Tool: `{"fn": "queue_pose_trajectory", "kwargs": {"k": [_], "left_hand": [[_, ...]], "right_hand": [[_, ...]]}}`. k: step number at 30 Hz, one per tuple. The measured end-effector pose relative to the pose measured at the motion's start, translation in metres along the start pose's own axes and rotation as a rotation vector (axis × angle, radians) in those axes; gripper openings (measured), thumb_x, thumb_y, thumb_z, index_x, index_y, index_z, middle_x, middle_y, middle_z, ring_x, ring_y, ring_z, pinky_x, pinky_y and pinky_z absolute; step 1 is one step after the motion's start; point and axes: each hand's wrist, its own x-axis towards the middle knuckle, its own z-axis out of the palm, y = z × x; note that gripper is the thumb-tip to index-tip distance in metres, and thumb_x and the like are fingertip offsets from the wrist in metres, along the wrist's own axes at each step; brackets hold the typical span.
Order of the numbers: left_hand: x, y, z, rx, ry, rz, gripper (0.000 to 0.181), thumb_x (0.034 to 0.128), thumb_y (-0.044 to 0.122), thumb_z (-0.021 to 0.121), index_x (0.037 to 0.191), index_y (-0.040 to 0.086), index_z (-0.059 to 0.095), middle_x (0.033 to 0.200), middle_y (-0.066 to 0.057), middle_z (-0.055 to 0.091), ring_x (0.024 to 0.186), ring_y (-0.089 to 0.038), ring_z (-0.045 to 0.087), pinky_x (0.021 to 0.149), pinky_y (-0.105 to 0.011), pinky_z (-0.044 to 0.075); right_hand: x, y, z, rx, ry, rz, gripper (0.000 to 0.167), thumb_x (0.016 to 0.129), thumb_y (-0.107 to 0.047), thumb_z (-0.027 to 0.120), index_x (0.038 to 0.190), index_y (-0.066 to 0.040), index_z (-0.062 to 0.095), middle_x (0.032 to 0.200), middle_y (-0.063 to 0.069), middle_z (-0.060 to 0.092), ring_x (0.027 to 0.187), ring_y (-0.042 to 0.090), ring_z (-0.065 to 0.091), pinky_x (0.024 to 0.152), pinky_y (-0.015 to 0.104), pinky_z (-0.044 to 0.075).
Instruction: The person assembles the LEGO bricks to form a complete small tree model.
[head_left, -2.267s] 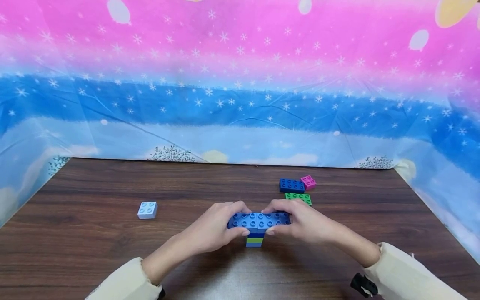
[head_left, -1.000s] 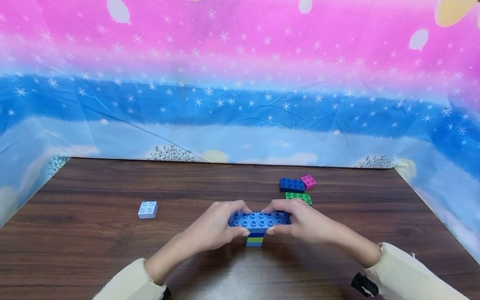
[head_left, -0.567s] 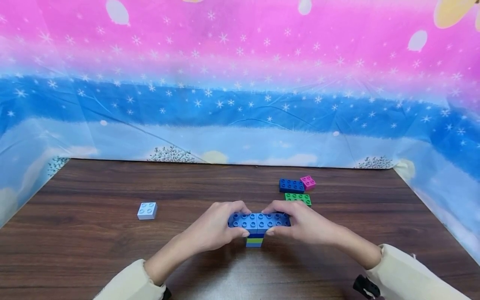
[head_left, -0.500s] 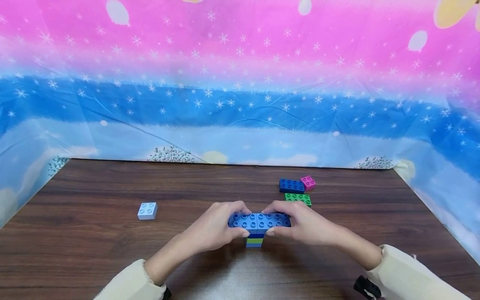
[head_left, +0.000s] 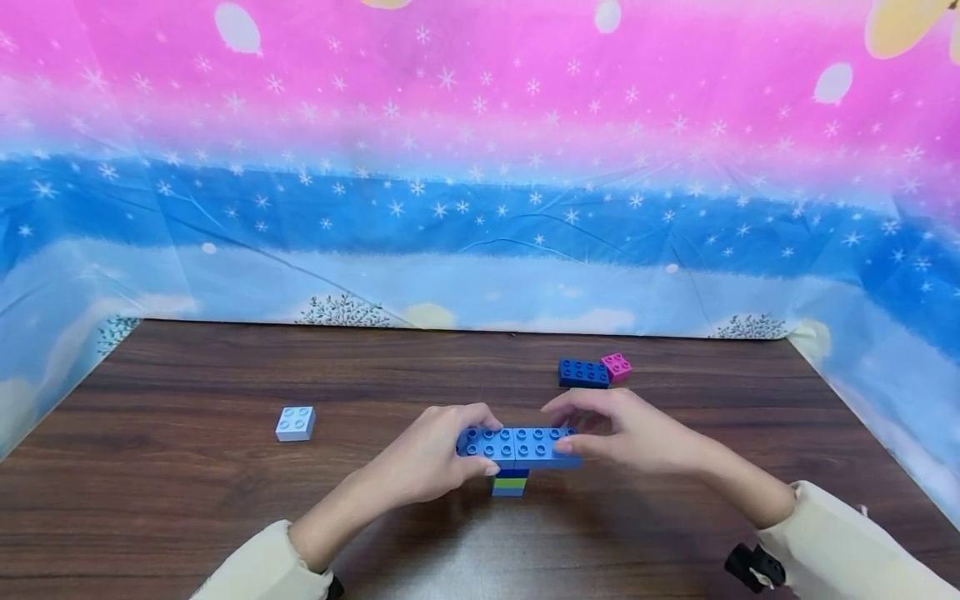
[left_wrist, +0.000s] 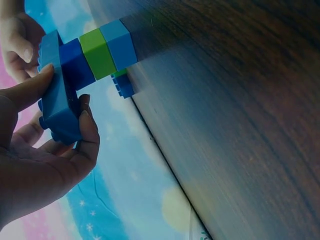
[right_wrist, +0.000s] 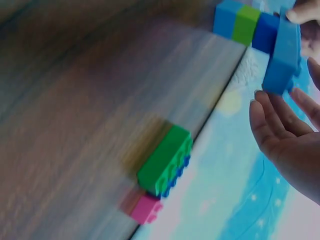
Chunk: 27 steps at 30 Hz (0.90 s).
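Two blue toy bricks lie side by side across the top of a small column: a left blue brick (head_left: 489, 457) and a right blue brick (head_left: 536, 450). The column shows a dark blue brick (left_wrist: 76, 64), a lime green brick (head_left: 511, 483) and a blue brick (head_left: 508, 492) at the bottom. My left hand (head_left: 431, 454) grips the left blue brick between thumb and fingers. Around the end of the right blue brick, my right hand (head_left: 645, 429) is spread loosely; in the right wrist view its fingers stand apart from that brick.
A navy brick (head_left: 583, 373) touches a pink brick (head_left: 617, 367) at the back right of the wooden table (head_left: 375, 367). Beside them lies a green brick (right_wrist: 165, 160), hidden by my right hand in the head view. At left sits a pale blue brick (head_left: 296, 423). A patterned cloth (head_left: 480, 208) hangs behind.
My right hand has let go of the right blue brick and shifted right, now covering the green brick in the head view. The left hand and the stack stay in place.
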Motion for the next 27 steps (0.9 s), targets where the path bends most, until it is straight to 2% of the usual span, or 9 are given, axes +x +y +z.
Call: {"fn": "queue_pose_trajectory", "kwargs": {"k": [2, 6, 11, 17, 27], "left_hand": [[0.000, 0.000, 0.000, 0.001, 0.004, -0.001, 0.026, 0.0801, 0.010, 0.070, 0.104, 0.004, 0.060, 0.093, -0.006, 0.063, 0.077, -0.011, 0.057, 0.065, -0.028, 0.047], [0.000, -0.001, 0.001, 0.013, 0.013, -0.003, 0.027, 0.0792, 0.010, 0.071, 0.104, 0.004, 0.061, 0.092, -0.005, 0.063, 0.076, -0.011, 0.057, 0.064, -0.027, 0.046], [0.000, -0.001, 0.002, 0.021, 0.018, 0.002, 0.027, 0.0788, 0.010, 0.071, 0.104, 0.004, 0.061, 0.091, -0.005, 0.063, 0.075, -0.010, 0.056, 0.063, -0.027, 0.046], [0.000, -0.001, 0.002, 0.023, 0.019, -0.003, 0.027, 0.0787, 0.010, 0.071, 0.103, 0.004, 0.061, 0.092, -0.005, 0.063, 0.075, -0.011, 0.056, 0.063, -0.027, 0.045], [0.000, 0.000, 0.002, 0.024, 0.013, -0.007, 0.028, 0.0790, 0.010, 0.071, 0.104, 0.004, 0.061, 0.093, -0.005, 0.063, 0.076, -0.011, 0.056, 0.065, -0.028, 0.046]], "right_hand": [[-0.003, 0.003, -0.006, -0.038, 0.023, -0.009, 0.036, 0.090, -0.028, 0.058, 0.120, -0.010, 0.056, 0.105, 0.000, 0.061, 0.092, 0.014, 0.057, 0.077, 0.030, 0.048], [-0.007, 0.010, -0.017, -0.094, 0.056, 0.027, 0.035, 0.089, -0.028, 0.059, 0.119, -0.011, 0.056, 0.102, -0.003, 0.062, 0.091, 0.013, 0.057, 0.077, 0.030, 0.048], [-0.009, 0.022, -0.025, -0.131, 0.109, 0.060, 0.033, 0.086, -0.020, 0.065, 0.117, -0.010, 0.058, 0.106, 0.003, 0.061, 0.093, 0.019, 0.057, 0.079, 0.035, 0.047], [-0.009, 0.039, -0.027, -0.159, 0.129, 0.092, 0.034, 0.086, -0.018, 0.065, 0.117, -0.007, 0.056, 0.112, 0.010, 0.060, 0.101, 0.028, 0.055, 0.085, 0.042, 0.044], [-0.007, 0.061, -0.023, -0.176, 0.142, 0.120, 0.037, 0.084, -0.018, 0.067, 0.116, -0.001, 0.057, 0.122, 0.016, 0.054, 0.108, 0.031, 0.052, 0.088, 0.049, 0.041]]}}
